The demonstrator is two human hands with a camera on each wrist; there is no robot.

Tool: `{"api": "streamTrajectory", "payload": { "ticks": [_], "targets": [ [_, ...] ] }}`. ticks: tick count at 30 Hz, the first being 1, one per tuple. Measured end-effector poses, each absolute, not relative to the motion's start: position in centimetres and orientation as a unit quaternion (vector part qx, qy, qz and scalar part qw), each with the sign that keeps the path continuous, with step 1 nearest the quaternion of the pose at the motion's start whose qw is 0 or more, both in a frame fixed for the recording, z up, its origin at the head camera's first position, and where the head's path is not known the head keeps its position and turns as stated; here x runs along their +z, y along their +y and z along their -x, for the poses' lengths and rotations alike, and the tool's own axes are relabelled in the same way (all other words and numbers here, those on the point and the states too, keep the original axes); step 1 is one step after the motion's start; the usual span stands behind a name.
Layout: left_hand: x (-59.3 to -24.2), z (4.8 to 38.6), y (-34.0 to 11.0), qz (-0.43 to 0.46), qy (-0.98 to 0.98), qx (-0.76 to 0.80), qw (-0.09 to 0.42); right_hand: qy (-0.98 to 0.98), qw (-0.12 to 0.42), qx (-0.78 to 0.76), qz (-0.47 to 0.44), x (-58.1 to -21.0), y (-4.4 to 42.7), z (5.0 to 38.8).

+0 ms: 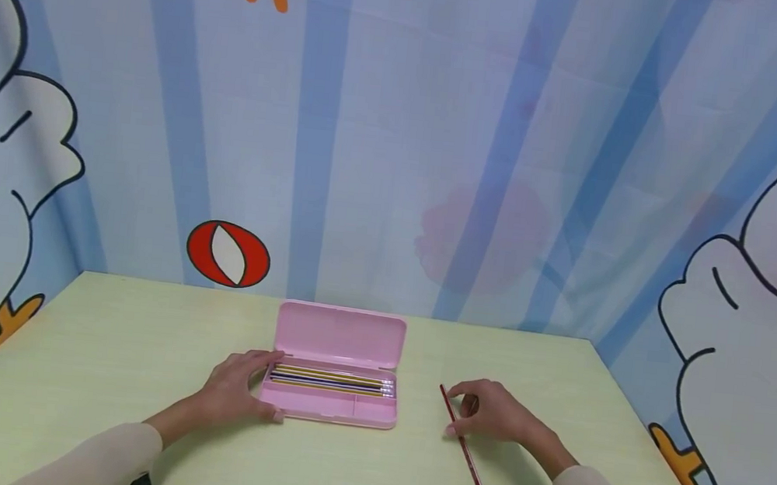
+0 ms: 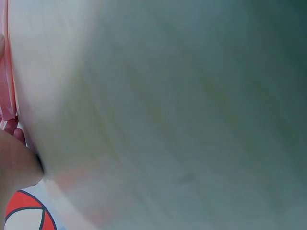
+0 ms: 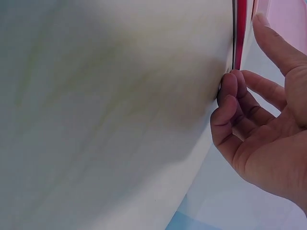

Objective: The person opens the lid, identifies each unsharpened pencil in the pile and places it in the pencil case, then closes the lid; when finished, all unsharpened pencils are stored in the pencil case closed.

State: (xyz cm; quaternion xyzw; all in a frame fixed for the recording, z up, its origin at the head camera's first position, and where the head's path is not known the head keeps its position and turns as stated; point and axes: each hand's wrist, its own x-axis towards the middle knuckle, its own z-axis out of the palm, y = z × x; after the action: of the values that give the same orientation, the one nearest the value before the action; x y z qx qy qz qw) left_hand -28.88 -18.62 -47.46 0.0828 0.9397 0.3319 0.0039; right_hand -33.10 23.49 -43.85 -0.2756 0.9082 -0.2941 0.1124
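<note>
A pink pencil case (image 1: 340, 335) lies with its lid up on the table. Several pencils (image 1: 326, 379) rest side by side in its rear compartment. My left hand (image 1: 231, 390) holds the case's left end, thumb at the front edge and fingers near the hinge; the left wrist view catches only a strip of the case (image 2: 6, 86). To the right of the case, a dark red pencil (image 1: 472, 469) slants across the table. Over its upper part is my right hand (image 1: 495, 410), fingers bent and thumb apart from them (image 3: 268, 120), with the pencil (image 3: 241, 33) beside the fingertips.
The pale yellow table (image 1: 141, 328) ends at a striped blue and white curtain (image 1: 383, 156) behind and at both sides. Two smaller front compartments (image 1: 317, 403) of the case hold nothing visible. Dark straps sit at both wrists.
</note>
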Motion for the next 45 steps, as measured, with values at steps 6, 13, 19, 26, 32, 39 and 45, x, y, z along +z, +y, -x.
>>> {"api": "streamTrajectory", "payload": {
  "ticks": [6,13,19,26,32,39,45],
  "targets": [
    [-47.51,28.90,-18.69,-0.076,0.940,0.333,0.005,0.915,0.111,-0.281,0.268,-44.30,23.61,33.26],
    [-47.40,28.75,-18.57,-0.073,0.939,0.336,0.009,0.913,0.113,-0.277,0.277,-44.42,23.93,33.19],
    [-47.47,28.79,-18.54,-0.075,0.939,0.336,0.007,0.914,0.120,-0.272,0.275,-44.13,24.19,33.12],
    [-47.55,28.90,-18.57,-0.075,0.939,0.336,0.006,0.914,0.136,-0.271,0.271,-43.77,24.13,33.11],
    [-47.59,28.82,-18.63,-0.073,0.938,0.338,0.006,0.911,0.141,-0.273,0.274,-43.57,24.00,32.86],
    [-47.64,28.78,-18.68,-0.077,0.938,0.338,0.006,0.912,0.142,-0.267,0.277,-43.61,23.86,32.83],
    [-47.65,28.81,-18.59,-0.075,0.938,0.338,0.006,0.913,0.136,-0.254,0.289,-43.58,23.80,32.87]
  ]
}}
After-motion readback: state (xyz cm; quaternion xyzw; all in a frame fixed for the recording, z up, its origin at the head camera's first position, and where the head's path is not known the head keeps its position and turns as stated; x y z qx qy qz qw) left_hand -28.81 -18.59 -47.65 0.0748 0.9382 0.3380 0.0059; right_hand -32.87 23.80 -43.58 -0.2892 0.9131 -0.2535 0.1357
